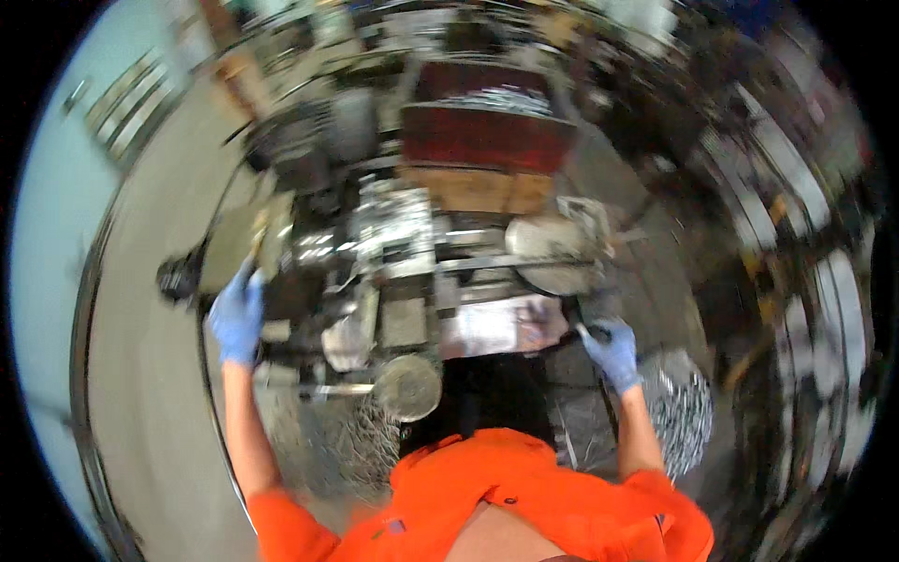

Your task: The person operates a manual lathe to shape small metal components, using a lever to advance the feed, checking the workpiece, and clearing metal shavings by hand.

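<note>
A machine with a metal carriage (pixel 398 229) and a round metal handwheel (pixel 408 388) stands in front of me. At its left end, my left hand (pixel 237 317) in a blue glove is closed round a thin stick with a yellowish end (pixel 258 229), pointing away from me over a greenish-grey housing (pixel 225 245). My right hand (pixel 613 356), also gloved in blue, is beside the right end of a shiny tray (pixel 501 324). Its fingers are curled at something small and dark, too blurred to name.
Beyond the machine, a dark red bin (pixel 487 136) with many small metal parts rests on a wooden block (pixel 479 190). Shiny metal pieces (pixel 681 412) are heaped at my right forearm. Metal shavings (pixel 351 436) lie below the handwheel. Pale bars (pixel 787 159) line the far right.
</note>
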`<state>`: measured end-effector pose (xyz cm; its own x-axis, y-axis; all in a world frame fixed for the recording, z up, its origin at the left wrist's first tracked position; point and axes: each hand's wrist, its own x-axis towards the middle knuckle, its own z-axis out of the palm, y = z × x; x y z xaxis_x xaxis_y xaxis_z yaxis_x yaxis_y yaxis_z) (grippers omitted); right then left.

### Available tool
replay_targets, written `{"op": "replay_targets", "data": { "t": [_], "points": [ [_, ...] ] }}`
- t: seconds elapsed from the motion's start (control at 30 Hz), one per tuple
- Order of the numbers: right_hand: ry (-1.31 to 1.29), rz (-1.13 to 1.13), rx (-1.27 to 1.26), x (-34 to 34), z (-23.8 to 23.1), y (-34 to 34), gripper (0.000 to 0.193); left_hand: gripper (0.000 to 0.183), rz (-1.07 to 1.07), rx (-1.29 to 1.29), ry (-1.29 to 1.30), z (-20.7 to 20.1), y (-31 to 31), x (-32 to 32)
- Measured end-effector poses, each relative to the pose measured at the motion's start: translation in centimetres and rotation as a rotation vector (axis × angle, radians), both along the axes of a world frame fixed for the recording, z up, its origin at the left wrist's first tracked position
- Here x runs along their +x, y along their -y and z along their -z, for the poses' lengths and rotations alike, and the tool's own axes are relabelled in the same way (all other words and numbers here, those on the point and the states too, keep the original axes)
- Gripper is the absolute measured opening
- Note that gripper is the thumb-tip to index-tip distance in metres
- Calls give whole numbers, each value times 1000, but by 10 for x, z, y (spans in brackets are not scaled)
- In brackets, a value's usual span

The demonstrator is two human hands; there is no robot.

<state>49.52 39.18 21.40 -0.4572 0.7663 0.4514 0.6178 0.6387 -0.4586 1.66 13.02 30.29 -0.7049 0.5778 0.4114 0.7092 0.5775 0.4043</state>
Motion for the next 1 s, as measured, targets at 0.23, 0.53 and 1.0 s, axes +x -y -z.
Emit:
{"op": "replay_targets", "data": {
  "t": [0.23,0.53,1.0],
  "points": [
    [92,304,-243,75,16,-7,40,49,-209,398,243,14,50,20],
    [511,876,-531,253,105,-14,50,43,74,29,324,149,35,52],
    [770,590,-725,383,202,-127,56,44,-128,-185,63,143,40,52]
  ]
}}
